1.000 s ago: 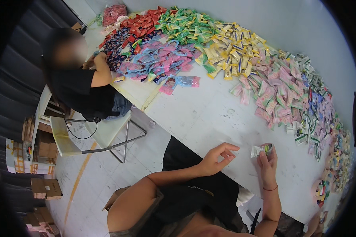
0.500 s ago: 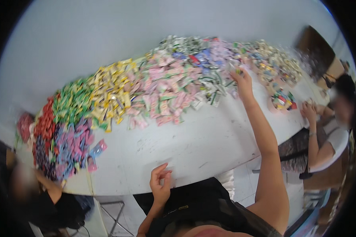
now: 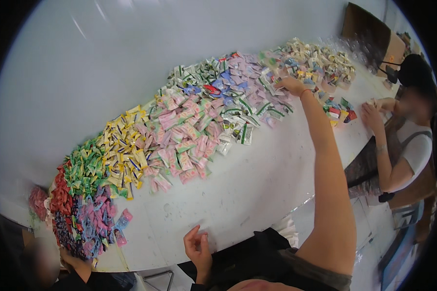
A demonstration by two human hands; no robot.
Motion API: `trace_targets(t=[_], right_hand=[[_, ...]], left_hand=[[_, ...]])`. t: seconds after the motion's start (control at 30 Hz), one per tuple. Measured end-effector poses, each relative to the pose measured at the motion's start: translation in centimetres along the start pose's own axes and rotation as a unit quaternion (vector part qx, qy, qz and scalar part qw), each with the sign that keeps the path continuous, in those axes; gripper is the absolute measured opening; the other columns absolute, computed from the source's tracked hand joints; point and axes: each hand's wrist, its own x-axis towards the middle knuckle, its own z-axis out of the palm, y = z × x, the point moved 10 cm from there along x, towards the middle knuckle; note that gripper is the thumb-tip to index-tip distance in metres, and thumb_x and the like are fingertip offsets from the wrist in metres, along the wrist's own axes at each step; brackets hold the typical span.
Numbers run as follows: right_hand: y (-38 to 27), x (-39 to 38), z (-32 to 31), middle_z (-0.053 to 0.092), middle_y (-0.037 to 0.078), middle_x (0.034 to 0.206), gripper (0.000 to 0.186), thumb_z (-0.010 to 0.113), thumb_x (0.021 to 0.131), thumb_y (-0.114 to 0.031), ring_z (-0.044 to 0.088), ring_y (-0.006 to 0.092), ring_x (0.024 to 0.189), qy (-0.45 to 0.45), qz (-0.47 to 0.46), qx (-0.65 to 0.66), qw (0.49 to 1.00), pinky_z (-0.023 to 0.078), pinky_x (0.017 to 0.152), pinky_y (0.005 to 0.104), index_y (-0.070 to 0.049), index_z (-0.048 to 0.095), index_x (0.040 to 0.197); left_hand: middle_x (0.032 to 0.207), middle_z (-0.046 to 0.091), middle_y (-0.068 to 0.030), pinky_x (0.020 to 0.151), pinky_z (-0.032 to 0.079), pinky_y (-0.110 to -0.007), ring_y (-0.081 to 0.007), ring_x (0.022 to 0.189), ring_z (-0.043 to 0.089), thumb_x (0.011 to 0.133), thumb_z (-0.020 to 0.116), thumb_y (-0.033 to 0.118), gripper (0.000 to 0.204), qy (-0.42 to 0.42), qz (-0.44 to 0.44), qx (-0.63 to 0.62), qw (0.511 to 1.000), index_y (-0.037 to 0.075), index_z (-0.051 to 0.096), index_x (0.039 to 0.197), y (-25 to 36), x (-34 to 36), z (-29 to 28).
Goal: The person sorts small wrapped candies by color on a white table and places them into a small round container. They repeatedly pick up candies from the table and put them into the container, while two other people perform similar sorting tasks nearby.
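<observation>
My right hand (image 3: 292,85), a red band at its wrist, is stretched out to the far right of the table. Its fingers are drawn together at the edge of the lavender packets (image 3: 247,68) and white-and-green packets (image 3: 239,116); what they pinch is too small to make out. Low over the table's front edge hovers my left hand (image 3: 198,248), fingers loosely bent, thumb apart, nothing in it. Pink packets (image 3: 184,140) lie heaped in the middle, with yellow packets (image 3: 124,145) and green packets (image 3: 86,167) to their left.
Red packets (image 3: 61,194) and pink-and-blue packets (image 3: 97,216) cover the left end. Cream packets (image 3: 320,56) lie far right, near mixed packets (image 3: 342,112) and a cardboard box (image 3: 366,31). One person (image 3: 398,155) sits right, another (image 3: 75,266) left.
The view has swung, so the piles sit lower at left. My right hand stays among the far packets, now lower and flatter over them. My left hand remains near the front edge.
</observation>
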Motion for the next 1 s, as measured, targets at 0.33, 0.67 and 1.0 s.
trace_targets(t=[0.33, 0.67, 1.0], right_hand=[[-1.2, -20.2, 1.8, 0.061, 0.003, 0.093, 0.024, 0.066, 0.091, -0.017, 0.053, 0.0118, 0.085, 0.263, -0.037, 0.215, 0.940, 0.042, 0.079, 0.0269, -0.002, 0.061, 0.110], [-4.4, -11.9, -1.0, 0.064, 0.003, 0.105, 0.033, 0.067, 0.090, -0.019, 0.060, 0.0141, 0.094, 0.228, -0.054, 0.158, 0.959, 0.046, 0.084, 0.0283, -0.006, 0.059, 0.118], [5.6, -10.8, -2.3, 0.063, 0.009, 0.093, 0.034, 0.065, 0.092, -0.027, 0.059, 0.0192, 0.088, 0.300, -0.074, 0.187, 0.933, 0.049, 0.076, 0.0323, 0.002, 0.059, 0.109]], left_hand=[[0.126, 0.059, -0.0181, 0.087, 0.051, -0.032, -0.0187, 0.092, 0.066, 0.090, 0.060, -0.002, 0.029, -0.049, 0.029, -0.061, 0.997, 0.001, 0.057, 0.118, 0.0, -0.2, 1.4], [0.125, 0.060, -0.0181, 0.085, 0.052, -0.031, -0.0197, 0.092, 0.067, 0.090, 0.059, -0.003, 0.028, -0.044, 0.074, -0.064, 0.994, 0.001, 0.057, 0.118, 0.0, -0.1, 1.0], [0.123, 0.062, -0.0171, 0.082, 0.053, -0.029, -0.0179, 0.092, 0.068, 0.090, 0.060, -0.005, 0.026, -0.038, 0.080, -0.076, 0.993, 0.000, 0.059, 0.116, 0.3, -0.6, 1.5]])
